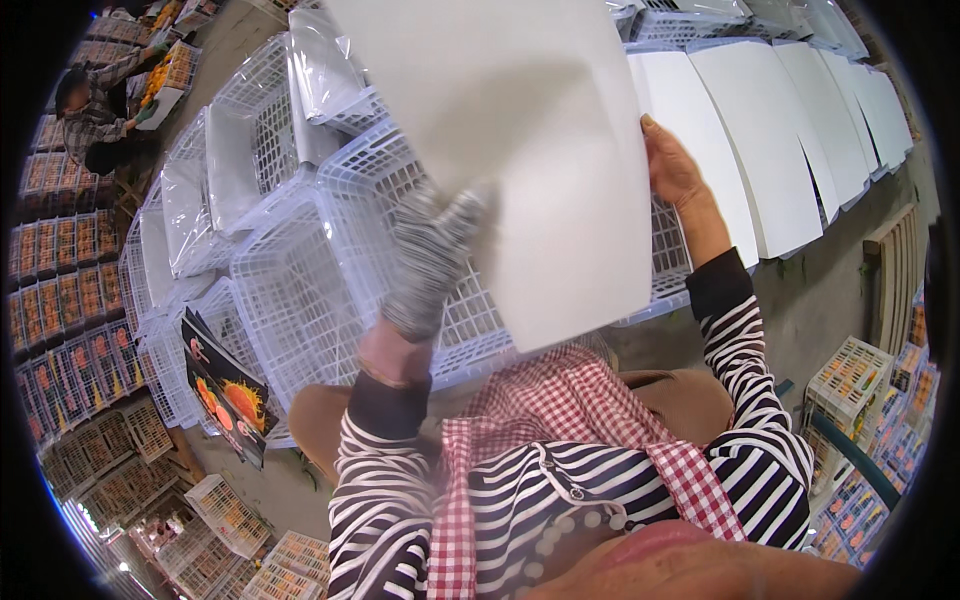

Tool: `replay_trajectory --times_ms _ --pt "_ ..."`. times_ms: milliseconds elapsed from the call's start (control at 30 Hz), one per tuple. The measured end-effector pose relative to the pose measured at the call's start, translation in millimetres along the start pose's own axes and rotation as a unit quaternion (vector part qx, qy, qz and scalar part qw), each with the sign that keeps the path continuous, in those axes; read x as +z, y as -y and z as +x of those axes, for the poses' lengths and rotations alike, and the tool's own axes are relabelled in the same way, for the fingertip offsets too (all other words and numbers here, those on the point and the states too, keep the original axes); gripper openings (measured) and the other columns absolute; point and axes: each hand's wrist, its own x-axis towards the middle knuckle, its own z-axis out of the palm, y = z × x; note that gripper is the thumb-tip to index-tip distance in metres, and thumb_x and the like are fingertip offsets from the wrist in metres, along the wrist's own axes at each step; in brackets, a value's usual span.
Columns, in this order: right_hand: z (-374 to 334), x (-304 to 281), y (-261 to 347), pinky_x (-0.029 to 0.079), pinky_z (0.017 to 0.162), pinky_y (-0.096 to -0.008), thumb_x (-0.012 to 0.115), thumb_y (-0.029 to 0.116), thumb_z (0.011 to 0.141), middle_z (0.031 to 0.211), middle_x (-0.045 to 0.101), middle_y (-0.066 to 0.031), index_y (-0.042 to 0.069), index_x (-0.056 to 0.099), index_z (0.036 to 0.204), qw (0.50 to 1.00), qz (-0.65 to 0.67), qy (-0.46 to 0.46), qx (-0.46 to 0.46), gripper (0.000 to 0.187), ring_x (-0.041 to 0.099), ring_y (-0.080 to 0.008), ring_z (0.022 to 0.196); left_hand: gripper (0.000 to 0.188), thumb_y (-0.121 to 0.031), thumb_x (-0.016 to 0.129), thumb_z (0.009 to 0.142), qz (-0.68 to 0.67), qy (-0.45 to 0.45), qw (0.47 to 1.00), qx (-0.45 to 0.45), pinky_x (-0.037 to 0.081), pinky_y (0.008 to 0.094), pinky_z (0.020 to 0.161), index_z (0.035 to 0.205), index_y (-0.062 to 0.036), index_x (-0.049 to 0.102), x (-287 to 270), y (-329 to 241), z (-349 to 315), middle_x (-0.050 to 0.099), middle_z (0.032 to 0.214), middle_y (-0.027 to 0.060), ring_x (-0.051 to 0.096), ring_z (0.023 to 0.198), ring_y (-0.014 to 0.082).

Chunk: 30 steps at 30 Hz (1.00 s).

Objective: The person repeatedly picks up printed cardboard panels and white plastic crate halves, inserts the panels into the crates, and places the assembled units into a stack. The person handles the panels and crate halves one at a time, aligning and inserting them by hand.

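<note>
A large white sheet (pixel 570 230), smooth and slightly curved, is held up in front of me over the plastic crates. My left hand (pixel 435 255), in a grey striped knit glove, grips its left edge; motion blurs those fingers. On the opposite edge, my bare right hand (pixel 675 165) pinches the sheet with the thumb at its border. Below it stands an open, pale blue mesh crate (pixel 465 345), partly hidden by the sheet. Another crate without a liner (pixel 300 290) adjoins it on the left. To the right, several white sheets (pixel 755 150) lie over a row of crates.
Crates with clear film and white liners (pixel 235 165) stand at the far left. Dark printed cards with fruit pictures (pixel 228 390) rest on a crate edge. Stacked fruit crates (pixel 70 300) line the left side. A co-worker (pixel 100 110) handles an orange-filled crate. A wooden pallet (pixel 893 265) stands right.
</note>
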Motion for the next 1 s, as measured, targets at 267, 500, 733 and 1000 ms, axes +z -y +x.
replay_trajectory --times_ms 267,500,733,1000 --pt "-71 12 92 0.048 0.062 -0.0217 0.065 0.029 0.090 0.084 0.065 -0.0034 -0.002 0.063 0.102 0.885 -0.365 -0.217 -0.188 0.033 0.059 -0.0075 0.069 0.022 -0.027 0.054 0.094 -0.151 -0.010 0.977 -0.149 0.046 0.0225 0.053 0.097 -0.0054 0.055 43 82 14 0.053 0.076 -0.0015 0.052 0.061 0.0093" --pt "-112 16 90 0.034 0.054 -0.0174 0.066 0.027 0.090 0.070 0.054 0.0056 0.001 0.063 0.083 0.825 -0.420 -0.283 -0.250 0.028 0.041 -0.0019 0.061 0.065 -0.019 0.064 0.085 0.074 0.044 0.977 -0.195 0.049 0.0316 0.077 0.135 0.0081 0.033 104 107 8 0.061 0.089 0.0114 0.060 0.080 0.0203" --pt "-112 37 81 0.044 0.067 -0.0223 0.064 0.026 0.091 0.081 0.060 -0.0025 -0.008 0.061 0.098 0.740 -0.545 -0.298 -0.257 0.035 0.051 -0.0084 0.074 0.072 -0.046 0.056 0.087 0.362 0.181 0.894 -0.193 0.044 0.0420 0.095 0.133 0.0076 0.040 93 73 12 0.058 0.115 0.0276 0.057 0.111 0.0348" --pt "-95 22 31 0.047 0.074 -0.0292 0.056 0.022 0.092 0.092 0.066 -0.0125 -0.001 0.060 0.102 0.728 -0.607 -0.235 -0.215 0.026 0.060 -0.0189 0.080 0.066 -0.043 0.055 0.089 0.314 0.147 0.929 -0.127 0.040 0.0416 0.100 0.135 0.0020 0.040 85 82 -6 0.058 0.119 0.0230 0.056 0.111 0.0346"
